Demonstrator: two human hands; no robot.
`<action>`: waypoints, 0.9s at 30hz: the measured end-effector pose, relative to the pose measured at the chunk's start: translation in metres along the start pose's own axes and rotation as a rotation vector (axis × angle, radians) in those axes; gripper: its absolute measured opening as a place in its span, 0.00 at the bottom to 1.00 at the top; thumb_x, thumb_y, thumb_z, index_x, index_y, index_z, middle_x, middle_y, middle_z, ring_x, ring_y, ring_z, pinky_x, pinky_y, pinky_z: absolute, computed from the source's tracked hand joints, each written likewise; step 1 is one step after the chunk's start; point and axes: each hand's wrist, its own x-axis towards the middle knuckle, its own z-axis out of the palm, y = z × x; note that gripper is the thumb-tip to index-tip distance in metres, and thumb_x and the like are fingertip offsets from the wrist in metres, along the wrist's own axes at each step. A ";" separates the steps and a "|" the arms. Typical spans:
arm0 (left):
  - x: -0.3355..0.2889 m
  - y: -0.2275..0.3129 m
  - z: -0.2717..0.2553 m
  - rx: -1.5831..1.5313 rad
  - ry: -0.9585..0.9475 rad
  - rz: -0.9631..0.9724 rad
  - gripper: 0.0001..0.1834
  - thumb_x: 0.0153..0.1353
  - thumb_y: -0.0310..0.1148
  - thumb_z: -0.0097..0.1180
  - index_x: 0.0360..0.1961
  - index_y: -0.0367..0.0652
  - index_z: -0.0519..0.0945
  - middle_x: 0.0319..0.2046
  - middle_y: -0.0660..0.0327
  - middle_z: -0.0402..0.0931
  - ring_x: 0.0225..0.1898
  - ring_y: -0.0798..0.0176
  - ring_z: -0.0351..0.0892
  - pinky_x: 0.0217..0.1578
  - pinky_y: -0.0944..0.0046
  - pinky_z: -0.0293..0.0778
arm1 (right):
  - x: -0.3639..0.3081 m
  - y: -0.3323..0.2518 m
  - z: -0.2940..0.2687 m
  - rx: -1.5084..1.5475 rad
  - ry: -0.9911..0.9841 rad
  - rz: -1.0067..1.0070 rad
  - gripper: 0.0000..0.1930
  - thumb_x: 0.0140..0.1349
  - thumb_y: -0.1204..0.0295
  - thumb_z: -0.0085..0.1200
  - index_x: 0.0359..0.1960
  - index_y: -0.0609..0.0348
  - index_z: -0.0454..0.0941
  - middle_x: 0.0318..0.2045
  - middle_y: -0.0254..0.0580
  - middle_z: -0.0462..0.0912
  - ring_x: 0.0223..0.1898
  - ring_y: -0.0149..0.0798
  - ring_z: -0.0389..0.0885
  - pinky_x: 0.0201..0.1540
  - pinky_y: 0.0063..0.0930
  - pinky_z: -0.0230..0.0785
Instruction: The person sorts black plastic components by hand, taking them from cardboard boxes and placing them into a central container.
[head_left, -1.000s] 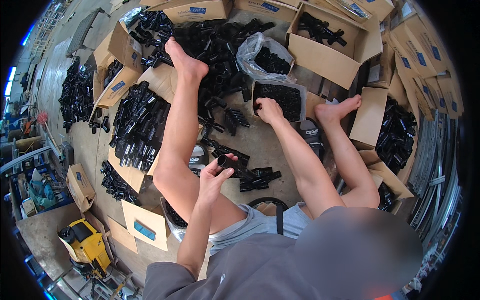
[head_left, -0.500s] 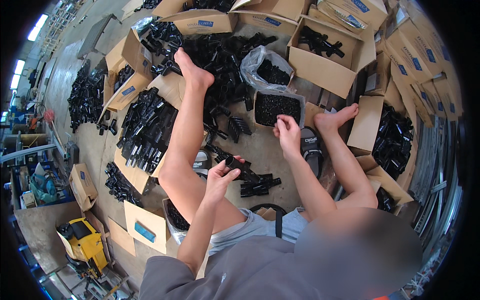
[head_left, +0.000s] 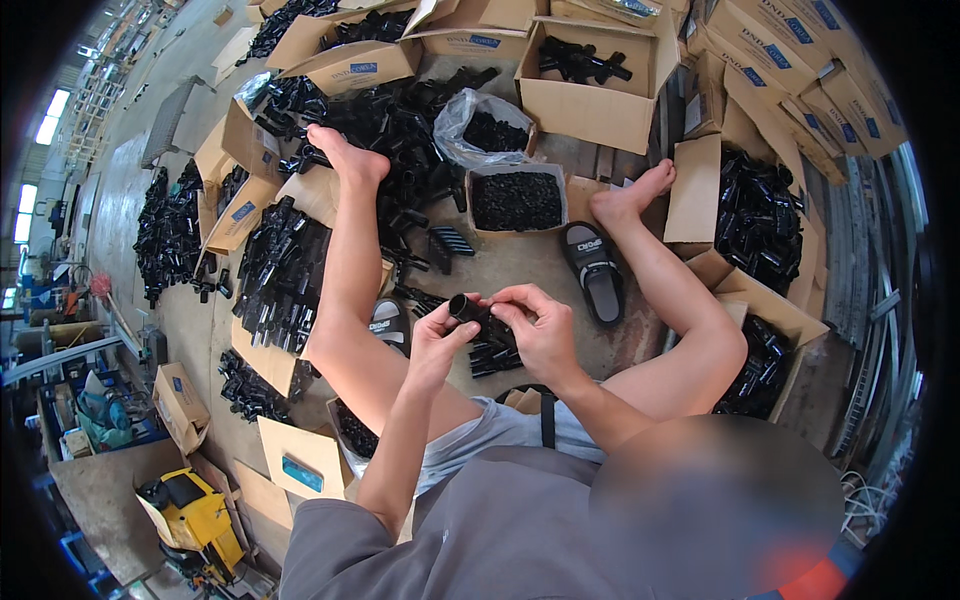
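Note:
My left hand (head_left: 436,348) is wrapped round a black tubular plastic fitting (head_left: 463,308), its round open end facing up. My right hand (head_left: 541,326) meets it from the right, thumb and forefinger pinched together at the fitting's side. Whatever sits between those fingertips is too small to make out. Just below and behind the hands, more black fittings (head_left: 492,357) lie on the floor between my legs. Beyond them stands a small carton filled with tiny black parts (head_left: 517,200), and behind it a clear plastic bag (head_left: 456,128) holds similar pieces.
Heaps of black fittings (head_left: 283,275) lie left of my left leg and ahead. Open cartons stand around, one at the far right (head_left: 588,103). A sandal (head_left: 596,275) lies near my right foot. A phone (head_left: 302,474) rests on cardboard; metal profiles line the right side.
My right hand has come back from the carton of tiny parts to the fitting in my left hand. The view has shifted slightly.

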 end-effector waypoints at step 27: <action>-0.006 -0.004 0.030 -0.045 0.003 -0.028 0.22 0.65 0.21 0.62 0.61 0.34 0.78 0.51 0.60 0.84 0.52 0.71 0.81 0.55 0.69 0.76 | -0.027 0.006 -0.010 -0.185 0.127 -0.031 0.06 0.64 0.75 0.63 0.40 0.62 0.87 0.36 0.42 0.88 0.29 0.30 0.84 0.34 0.25 0.75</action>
